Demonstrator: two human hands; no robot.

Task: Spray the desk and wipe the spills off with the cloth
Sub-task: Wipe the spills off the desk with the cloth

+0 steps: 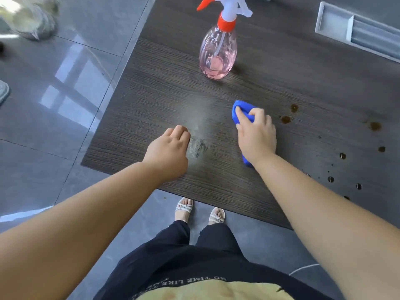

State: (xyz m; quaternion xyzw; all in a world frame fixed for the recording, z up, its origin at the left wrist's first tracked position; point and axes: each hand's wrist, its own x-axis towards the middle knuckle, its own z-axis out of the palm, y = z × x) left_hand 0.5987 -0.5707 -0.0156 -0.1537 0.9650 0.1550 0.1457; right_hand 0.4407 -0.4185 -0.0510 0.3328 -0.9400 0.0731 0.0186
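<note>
On the desk (281, 68), right fingers (242, 114) grip the cloth (238, 105) near spills (286, 119), left fingers (179, 132) loosely curled, spray bottle (217, 53) beyond.

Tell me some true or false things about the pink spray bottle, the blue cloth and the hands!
1. The right hand grips the blue cloth. True.
2. The pink see-through spray bottle lies on its side. False: it stands upright on the dark wood-grain desk.
3. Brown spill spots lie to the right of the cloth. True.
4. The left hand holds the bottle. False: it rests on the desk, holds nothing and is well apart from the bottle.
</note>
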